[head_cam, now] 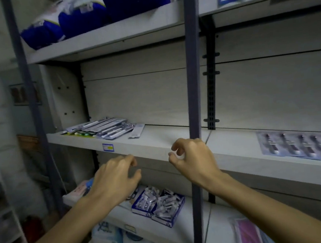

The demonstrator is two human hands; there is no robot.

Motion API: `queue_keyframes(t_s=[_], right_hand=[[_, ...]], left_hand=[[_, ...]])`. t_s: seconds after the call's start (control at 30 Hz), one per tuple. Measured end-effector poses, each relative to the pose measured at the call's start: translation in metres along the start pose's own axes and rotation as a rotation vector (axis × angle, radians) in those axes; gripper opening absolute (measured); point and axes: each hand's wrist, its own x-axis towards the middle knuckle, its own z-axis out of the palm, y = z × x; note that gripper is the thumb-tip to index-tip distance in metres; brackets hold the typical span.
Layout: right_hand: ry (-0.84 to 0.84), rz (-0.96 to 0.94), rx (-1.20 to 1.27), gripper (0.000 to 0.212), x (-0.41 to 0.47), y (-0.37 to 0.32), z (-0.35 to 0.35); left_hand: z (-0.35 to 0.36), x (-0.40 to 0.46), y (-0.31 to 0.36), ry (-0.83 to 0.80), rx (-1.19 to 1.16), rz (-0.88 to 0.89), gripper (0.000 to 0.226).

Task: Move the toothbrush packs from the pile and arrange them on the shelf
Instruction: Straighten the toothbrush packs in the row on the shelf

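Here, a person faces a grey shelf (157, 141) in a dim store room, both bare hands raised in front of its near edge and holding nothing.

Far left on the shelf lies the pile (101, 130) of toothbrush packs, heaped loosely, their long axes running roughly left to right with a slight slant toward the near right. One loose pack (137, 131) lies just beside the pile's right end, pointing near to far.

The left hand (116, 176) hovers below and to the near right of the pile, fingers loosely curled, gripping nothing. It is the nearer hand to the pile, which lies up and to the far left of it.

The right hand (192, 157) hangs just beside a dark upright post (191, 98), fingers loosely curled and empty, well apart from the pile.

Far right, a row of packs (299, 147) lies flat, side by side, on the neighbouring shelf board, long axes near to far; whether these are toothbrushes is too blurred to tell.

Judging from this, the next reach goes up and left to the pile, most easily with the left hand.
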Motion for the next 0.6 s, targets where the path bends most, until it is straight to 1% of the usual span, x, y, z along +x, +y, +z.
queue_keyframes(t_s=[0.13,0.3,0.47,0.6], right_hand=[[-0.051,-0.030,0.004,0.026,0.025,-0.021,0.040],[-0.073,-0.035,0.020,0.027,0.072,-0.046,0.097],[-0.090,-0.047,0.022,0.026,0.127,-0.071,0.155],[-0.068,-0.033,0.030,0.023,0.174,-0.086,0.198]], left_hand=[[0.008,0.009,-0.051,0.008,-0.006,-0.043,0.020],[0.020,0.034,-0.111,0.015,0.014,-0.065,0.021],[0.024,0.083,-0.183,0.028,0.053,-0.098,0.019],[0.026,0.130,-0.234,0.064,0.050,-0.115,0.020]])
